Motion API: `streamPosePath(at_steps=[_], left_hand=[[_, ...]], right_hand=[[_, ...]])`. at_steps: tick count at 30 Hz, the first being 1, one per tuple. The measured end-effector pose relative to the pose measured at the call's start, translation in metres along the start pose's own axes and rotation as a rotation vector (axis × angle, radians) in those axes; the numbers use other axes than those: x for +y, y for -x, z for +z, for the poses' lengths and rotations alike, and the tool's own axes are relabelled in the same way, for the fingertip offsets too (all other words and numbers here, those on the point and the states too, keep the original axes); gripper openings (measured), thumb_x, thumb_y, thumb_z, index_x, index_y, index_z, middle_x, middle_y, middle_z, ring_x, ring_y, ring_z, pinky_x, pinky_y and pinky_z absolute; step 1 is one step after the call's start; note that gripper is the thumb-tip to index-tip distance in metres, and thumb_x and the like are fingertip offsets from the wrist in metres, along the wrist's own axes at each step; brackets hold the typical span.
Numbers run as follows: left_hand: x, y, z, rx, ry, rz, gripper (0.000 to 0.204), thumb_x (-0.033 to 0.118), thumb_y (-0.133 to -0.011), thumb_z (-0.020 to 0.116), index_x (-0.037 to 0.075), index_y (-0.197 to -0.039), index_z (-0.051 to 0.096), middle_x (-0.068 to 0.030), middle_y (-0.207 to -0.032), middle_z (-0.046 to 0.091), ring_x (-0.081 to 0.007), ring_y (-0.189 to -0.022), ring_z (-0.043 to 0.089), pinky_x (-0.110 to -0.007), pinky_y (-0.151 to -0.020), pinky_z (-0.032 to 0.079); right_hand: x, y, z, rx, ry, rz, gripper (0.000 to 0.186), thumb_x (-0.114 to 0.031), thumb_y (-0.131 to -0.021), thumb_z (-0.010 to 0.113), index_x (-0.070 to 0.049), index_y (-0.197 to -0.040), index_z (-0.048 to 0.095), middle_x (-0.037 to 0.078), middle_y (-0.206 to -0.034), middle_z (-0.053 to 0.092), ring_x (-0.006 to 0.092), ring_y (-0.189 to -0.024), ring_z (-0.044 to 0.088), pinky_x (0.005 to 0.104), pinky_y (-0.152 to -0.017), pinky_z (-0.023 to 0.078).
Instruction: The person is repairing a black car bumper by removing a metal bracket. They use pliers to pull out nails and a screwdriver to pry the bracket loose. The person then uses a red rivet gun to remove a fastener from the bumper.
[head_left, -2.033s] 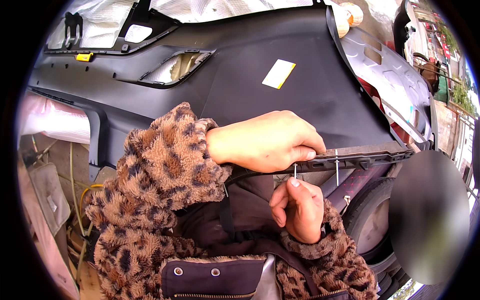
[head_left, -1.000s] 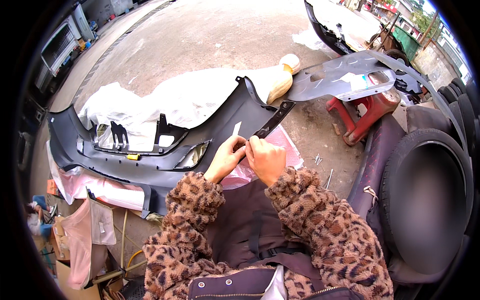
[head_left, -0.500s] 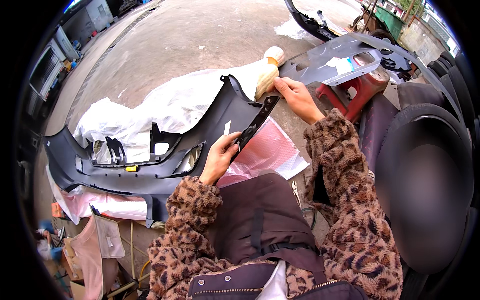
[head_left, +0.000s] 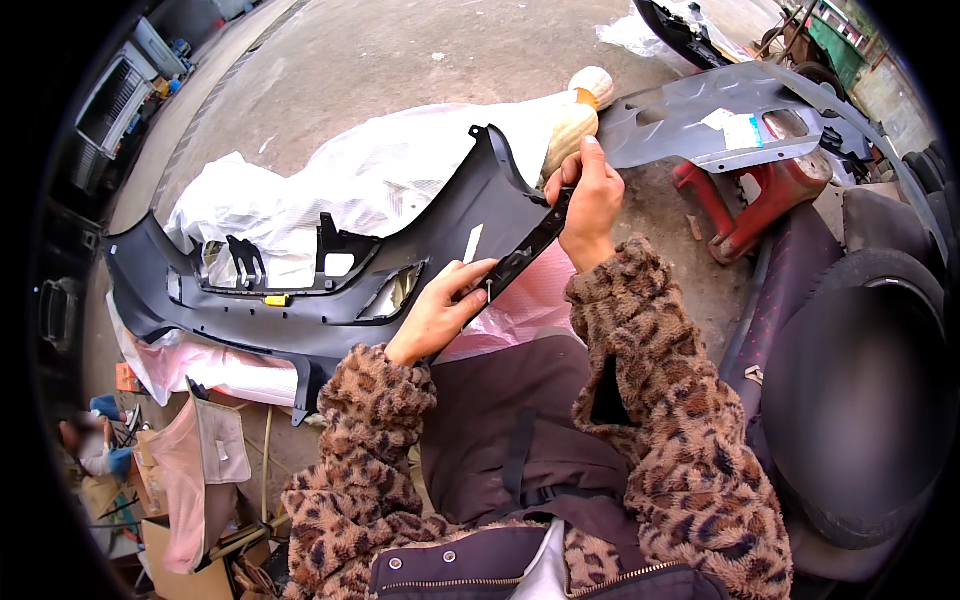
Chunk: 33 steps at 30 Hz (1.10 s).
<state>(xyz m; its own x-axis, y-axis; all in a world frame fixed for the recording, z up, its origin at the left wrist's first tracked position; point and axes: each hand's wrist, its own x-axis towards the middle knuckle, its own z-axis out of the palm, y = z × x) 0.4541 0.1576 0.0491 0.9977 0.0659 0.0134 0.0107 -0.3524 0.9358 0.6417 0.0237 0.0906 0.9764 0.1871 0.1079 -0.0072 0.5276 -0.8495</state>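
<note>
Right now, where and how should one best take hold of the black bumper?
Probably hold the bumper by its narrow right rim, from the person's side: this rim faces the person and looks thin enough to pinch, while the rest is broad.

The bumper [head_left: 500,202] is dark grey; the sleeves [head_left: 690,370] are brown with black leopard spots, the apron [head_left: 475,400] dark brown, the stool [head_left: 788,187] red.
</note>
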Motion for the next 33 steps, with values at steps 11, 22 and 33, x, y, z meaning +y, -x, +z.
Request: streamPosePath(at_steps=[11,22,33], left_hand=[[0.018,-0.010,-0.001,0.005,-0.136,-0.054,0.060,0.037,-0.091,0.074,0.005,-0.138,0.056,-0.0111,-0.107,0.055,-0.0210,-0.089,0.054,-0.032,-0.083,0.046],[0.025,-0.022,-0.014,0.096,-0.064,0.007,0.061,0.040,-0.091,0.073,-0.002,-0.133,0.057,-0.0140,-0.115,0.061,-0.0225,-0.105,0.063,-0.036,-0.092,0.051],[0.058,-0.078,0.045,0.408,-0.268,0.282,0.027,0.011,-0.082,0.076,-0.004,-0.101,0.065,-0.0176,-0.084,0.059,-0.0376,-0.076,0.060,-0.040,-0.065,0.047]], right_hand=[[-0.006,-0.009,0.007,0.033,0.033,0.019,0.054,-0.035,-0.104,0.049,-0.009,-0.057,0.041,-0.001,-0.052,0.039,0.0142,-0.039,0.048,0.0306,-0.041,0.035],[-0.007,-0.010,0.012,-0.021,0.090,0.054,0.057,-0.039,-0.106,0.047,-0.010,-0.057,0.042,-0.001,-0.052,0.042,0.0134,-0.040,0.049,0.0297,-0.040,0.033],[-0.008,-0.012,0.012,-0.047,0.010,0.076,0.053,-0.040,-0.106,0.044,-0.008,-0.063,0.047,0.001,-0.054,0.046,0.0137,-0.041,0.049,0.0290,-0.043,0.035]])
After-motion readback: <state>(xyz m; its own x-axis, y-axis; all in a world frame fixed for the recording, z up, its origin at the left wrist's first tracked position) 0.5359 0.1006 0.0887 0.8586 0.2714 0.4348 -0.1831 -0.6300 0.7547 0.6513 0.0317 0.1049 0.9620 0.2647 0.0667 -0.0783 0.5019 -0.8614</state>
